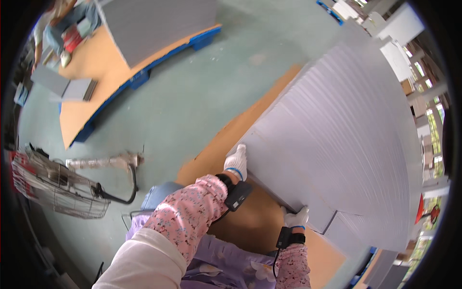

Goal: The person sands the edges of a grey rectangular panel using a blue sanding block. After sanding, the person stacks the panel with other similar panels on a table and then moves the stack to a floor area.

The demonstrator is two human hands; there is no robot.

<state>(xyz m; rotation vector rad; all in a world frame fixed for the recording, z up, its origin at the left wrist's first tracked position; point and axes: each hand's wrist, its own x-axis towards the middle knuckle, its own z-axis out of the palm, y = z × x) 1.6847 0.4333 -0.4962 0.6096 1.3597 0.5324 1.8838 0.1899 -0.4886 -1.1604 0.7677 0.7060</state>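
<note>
A large stack of grey sheets [327, 139] with faint parallel lines spreads from the middle to the right. My left hand [236, 163], in a white knitted glove with a blue cuff edge, grips the near left edge of the stack, thumb on top and fingers mostly hidden. Further right along that same edge, my right hand [297, 218], gloved alike, closes around the border of the sheets. A small rectangular flap or piece [342, 224] of grey sheet shows beside it. How many sheets each hand holds is hidden.
Brown board [250, 123] lies under the stack. At the upper left, a blue pallet [139, 78] bears brown board and grey sheets [159, 29], with a person [72, 29] seated beyond. A cart with a wire basket [72, 195] stands left. Cartons and shelving line the right.
</note>
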